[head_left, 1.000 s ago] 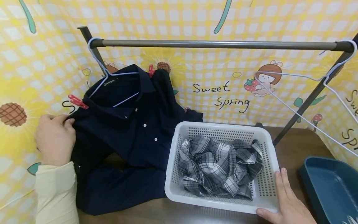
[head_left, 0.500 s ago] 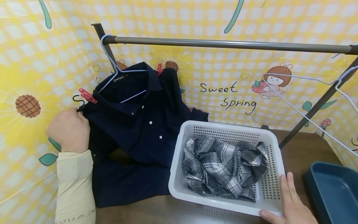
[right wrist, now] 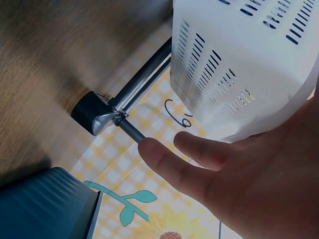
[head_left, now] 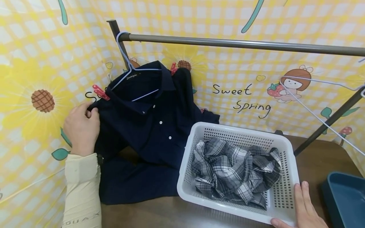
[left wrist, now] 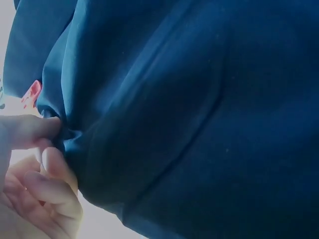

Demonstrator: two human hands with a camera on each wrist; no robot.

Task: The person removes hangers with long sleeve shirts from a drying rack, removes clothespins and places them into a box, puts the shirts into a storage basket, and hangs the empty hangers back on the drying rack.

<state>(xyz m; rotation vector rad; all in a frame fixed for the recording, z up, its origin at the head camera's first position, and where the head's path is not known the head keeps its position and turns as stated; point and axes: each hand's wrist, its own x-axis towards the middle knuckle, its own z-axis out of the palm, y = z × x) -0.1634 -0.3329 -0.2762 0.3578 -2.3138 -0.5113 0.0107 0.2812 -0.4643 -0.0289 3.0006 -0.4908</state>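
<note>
A dark navy button shirt (head_left: 148, 126) hangs on a light blue wire hanger (head_left: 129, 65) at the left end of the rack. Red clothespins (head_left: 101, 92) fix it at both shoulders. My left hand (head_left: 82, 126) pinches the shirt's cloth just outside the left clothespin; in the left wrist view, thumb and forefinger squeeze a fold of the navy fabric. A white perforated basket (head_left: 239, 217) holds a crumpled grey plaid garment (head_left: 233, 171) and overlaps the shirt's lower part. My right hand (head_left: 308, 209) lies with extended fingers against the basket's right side near its front corner.
A grey metal rail (head_left: 228, 42) runs across above the brown table (head_left: 142, 212). Another wire hanger (head_left: 319, 79) hangs at the right end. A teal tray (head_left: 346, 196) sits right of the basket. Yellow checked cloth covers the walls behind and at left.
The head view has turned left, so the scene shifts rightward. My left hand keeps its pinch on the shirt, and my right hand stays at the basket's side.
</note>
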